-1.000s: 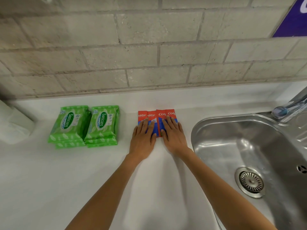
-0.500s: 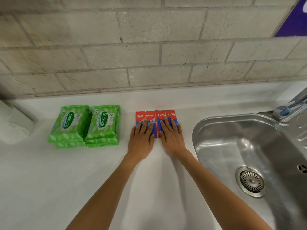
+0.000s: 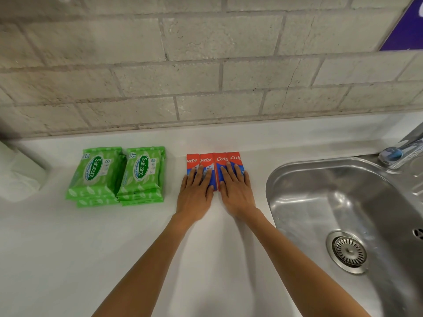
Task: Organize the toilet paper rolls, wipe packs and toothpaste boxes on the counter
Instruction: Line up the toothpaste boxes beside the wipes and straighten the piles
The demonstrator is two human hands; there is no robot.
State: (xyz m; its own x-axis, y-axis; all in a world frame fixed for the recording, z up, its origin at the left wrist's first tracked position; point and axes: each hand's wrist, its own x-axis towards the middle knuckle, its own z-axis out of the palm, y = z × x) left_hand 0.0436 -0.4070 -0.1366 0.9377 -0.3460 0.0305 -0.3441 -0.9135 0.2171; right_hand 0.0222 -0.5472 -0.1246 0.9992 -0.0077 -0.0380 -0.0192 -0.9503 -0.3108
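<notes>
From the head camera, four toothpaste boxes [image 3: 214, 160] are lying flat in a tight row on the white counter [image 3: 68, 248], side by side and touching, near the back wall. The left hand [image 3: 194, 195] is pressing flat on the two left boxes, fingers spread and gripping nothing; the right hand [image 3: 235, 191] is lying flat the same way on the two right boxes. Two stacks of green wipe packs [image 3: 119, 175] are sitting just left of the boxes, touching each other. A toilet paper roll [image 3: 16, 179] is showing at the far left edge. The sink [image 3: 343, 202] is lying to the right, with the tap [image 3: 402, 149] above it.
</notes>
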